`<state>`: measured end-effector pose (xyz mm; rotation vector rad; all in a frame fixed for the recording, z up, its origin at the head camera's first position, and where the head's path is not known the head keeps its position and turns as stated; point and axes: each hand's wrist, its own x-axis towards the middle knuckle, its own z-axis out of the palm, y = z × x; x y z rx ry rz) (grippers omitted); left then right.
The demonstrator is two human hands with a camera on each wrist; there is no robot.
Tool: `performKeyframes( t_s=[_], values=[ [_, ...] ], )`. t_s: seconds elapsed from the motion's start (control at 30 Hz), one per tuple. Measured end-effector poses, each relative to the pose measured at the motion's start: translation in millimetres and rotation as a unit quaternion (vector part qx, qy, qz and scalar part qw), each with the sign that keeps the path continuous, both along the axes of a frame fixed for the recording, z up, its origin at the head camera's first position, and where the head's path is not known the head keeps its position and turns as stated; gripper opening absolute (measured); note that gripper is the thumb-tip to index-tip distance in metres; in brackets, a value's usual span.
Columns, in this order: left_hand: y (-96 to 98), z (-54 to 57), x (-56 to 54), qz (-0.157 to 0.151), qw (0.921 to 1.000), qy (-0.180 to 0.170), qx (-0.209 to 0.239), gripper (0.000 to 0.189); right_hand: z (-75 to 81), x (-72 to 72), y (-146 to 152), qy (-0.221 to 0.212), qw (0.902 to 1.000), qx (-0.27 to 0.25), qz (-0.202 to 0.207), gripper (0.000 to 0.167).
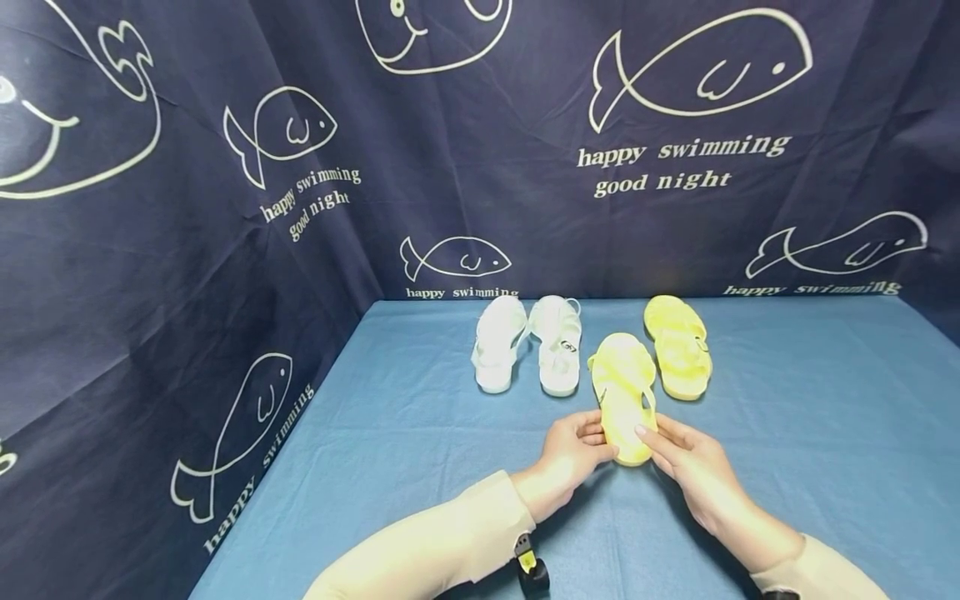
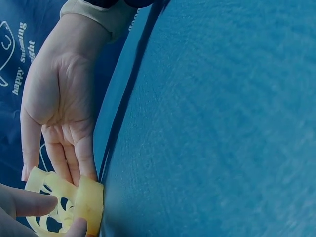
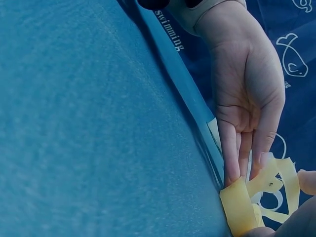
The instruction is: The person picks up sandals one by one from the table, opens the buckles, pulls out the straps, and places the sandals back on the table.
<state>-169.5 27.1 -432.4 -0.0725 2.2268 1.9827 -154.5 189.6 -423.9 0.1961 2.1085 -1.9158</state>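
A yellow sandal (image 1: pixel 624 375) is held by both hands at its heel end, toe pointing away from me. At the heel's left side, my left hand (image 1: pixel 572 454) grips the edge. From the right my right hand (image 1: pixel 693 467) pinches it, thumb on top near the strap. In the left wrist view the sandal's heel (image 2: pixel 90 197) and cut-out straps show between the fingers. The right wrist view shows the sandal's heel (image 3: pixel 238 207) close to the cloth. Another yellow sandal (image 1: pixel 678 350) lies just beyond, to the right, untouched.
Two pale mint sandals (image 1: pixel 495 354) stand side by side toward the back, left of the yellow pair. A blue cloth (image 1: pixel 810 433) covers the table. Behind and at the left hangs a dark navy curtain (image 1: pixel 480 192) with fish drawings and lettering.
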Motion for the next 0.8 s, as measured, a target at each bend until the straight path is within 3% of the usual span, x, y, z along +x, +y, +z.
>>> performKeyframes(
  t_s=[0.5, 0.8],
  values=[
    [4.3, 3.6, -14.3, -0.004, 0.9999, -0.011, -0.008, 0.048, -0.4, -10.3, -4.0, 0.011, 0.9996, -0.018, -0.016, 0.08],
    [9.1, 2.9, -29.8, 0.005, 0.9998, -0.016, 0.01, 0.049, 1.8, -26.6, -7.2, 0.011, 0.9991, -0.024, -0.032, 0.079]
  ],
)
